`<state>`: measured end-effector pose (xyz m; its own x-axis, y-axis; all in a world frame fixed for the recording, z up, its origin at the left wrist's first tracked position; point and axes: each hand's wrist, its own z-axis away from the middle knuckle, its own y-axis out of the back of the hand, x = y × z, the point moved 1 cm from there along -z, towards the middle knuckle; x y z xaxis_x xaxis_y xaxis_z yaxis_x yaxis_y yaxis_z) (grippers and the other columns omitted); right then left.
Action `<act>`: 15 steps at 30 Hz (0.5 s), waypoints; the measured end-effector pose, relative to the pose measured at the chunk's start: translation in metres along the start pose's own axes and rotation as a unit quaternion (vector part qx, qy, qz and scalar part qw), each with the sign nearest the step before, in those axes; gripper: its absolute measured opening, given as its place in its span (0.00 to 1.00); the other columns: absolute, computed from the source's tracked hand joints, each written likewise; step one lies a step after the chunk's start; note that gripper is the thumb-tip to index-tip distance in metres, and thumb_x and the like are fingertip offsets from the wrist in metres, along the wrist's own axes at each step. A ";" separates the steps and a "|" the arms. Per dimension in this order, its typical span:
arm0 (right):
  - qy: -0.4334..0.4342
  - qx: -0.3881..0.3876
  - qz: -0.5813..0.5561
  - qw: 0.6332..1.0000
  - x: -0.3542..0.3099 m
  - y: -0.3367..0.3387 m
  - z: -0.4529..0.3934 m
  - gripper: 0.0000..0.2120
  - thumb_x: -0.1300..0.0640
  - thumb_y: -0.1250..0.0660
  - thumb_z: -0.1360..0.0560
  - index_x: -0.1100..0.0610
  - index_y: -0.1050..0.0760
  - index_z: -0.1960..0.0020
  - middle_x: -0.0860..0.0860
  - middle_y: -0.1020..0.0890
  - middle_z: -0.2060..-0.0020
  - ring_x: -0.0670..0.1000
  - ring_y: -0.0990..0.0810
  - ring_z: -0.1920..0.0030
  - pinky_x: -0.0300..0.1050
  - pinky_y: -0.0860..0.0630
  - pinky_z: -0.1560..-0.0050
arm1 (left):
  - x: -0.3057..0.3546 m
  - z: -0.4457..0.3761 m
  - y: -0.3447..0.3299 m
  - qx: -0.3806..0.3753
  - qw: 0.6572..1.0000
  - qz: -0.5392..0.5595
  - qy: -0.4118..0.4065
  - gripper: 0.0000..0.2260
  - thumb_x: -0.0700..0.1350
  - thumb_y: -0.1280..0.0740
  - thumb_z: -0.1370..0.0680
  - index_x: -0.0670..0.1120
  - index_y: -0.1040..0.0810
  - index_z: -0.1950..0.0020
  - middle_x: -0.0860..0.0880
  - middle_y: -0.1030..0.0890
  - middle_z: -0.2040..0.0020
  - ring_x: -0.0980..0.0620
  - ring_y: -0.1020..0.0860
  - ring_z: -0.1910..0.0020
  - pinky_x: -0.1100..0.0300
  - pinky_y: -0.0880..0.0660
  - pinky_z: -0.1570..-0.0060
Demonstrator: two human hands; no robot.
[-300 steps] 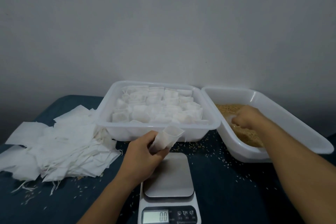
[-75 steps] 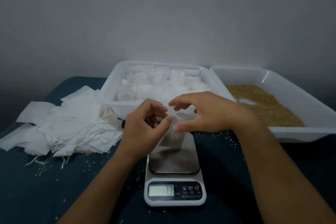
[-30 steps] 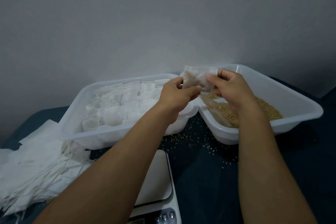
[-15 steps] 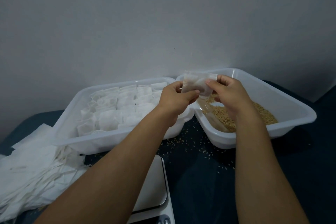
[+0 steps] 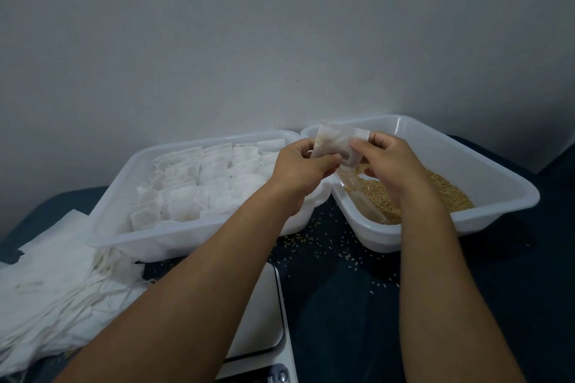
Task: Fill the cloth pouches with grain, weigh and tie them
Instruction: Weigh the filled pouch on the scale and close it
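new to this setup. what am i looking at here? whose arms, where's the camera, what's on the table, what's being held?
No machine here: a person works bare-handed, and the one camera sits on their head, looking forward and down. The left hand and right hand both pinch one small cloth pouch above the near corner of the grain tray. On the dark table beside it stands a tray of filled pouches, with a heap of empty pouches further left. A kitchen scale lies under the left forearm. Spilled grains dot the cloth.
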<state>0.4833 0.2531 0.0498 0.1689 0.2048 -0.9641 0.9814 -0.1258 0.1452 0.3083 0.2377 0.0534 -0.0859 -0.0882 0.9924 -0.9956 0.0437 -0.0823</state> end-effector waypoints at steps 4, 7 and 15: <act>-0.008 0.001 0.006 1.000 0.001 -0.001 0.000 0.05 0.48 0.28 0.21 0.45 0.14 0.50 0.43 0.12 0.54 0.51 0.14 0.49 0.47 0.22 0.54 | -0.001 -0.001 0.001 0.001 1.000 0.006 0.004 0.09 0.35 0.24 0.24 0.43 0.16 0.45 0.44 0.12 0.51 0.50 0.13 0.50 0.61 0.17 0.49; -0.001 0.003 0.003 1.000 0.000 -0.001 0.000 0.05 0.48 0.28 0.21 0.45 0.14 0.52 0.44 0.12 0.55 0.49 0.14 0.51 0.46 0.21 0.55 | -0.002 -0.001 0.002 0.002 1.000 0.008 0.004 0.09 0.35 0.24 0.24 0.43 0.16 0.45 0.45 0.12 0.52 0.51 0.13 0.51 0.61 0.17 0.49; 0.068 0.001 0.052 0.996 -0.012 0.002 0.005 0.10 0.48 0.28 0.21 0.54 0.16 0.52 0.56 0.15 0.55 0.47 0.19 0.59 0.45 0.22 0.55 | 0.000 0.008 0.005 -0.005 1.000 0.012 0.006 0.12 0.36 0.24 0.24 0.40 0.17 0.40 0.41 0.14 0.48 0.48 0.14 0.51 0.55 0.17 0.45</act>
<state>0.4830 0.2455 0.0602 0.2805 0.3209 -0.9046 0.9578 -0.1547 0.2421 0.3030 0.2303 0.0518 -0.1085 -0.0757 0.9912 -0.9930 0.0558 -0.1044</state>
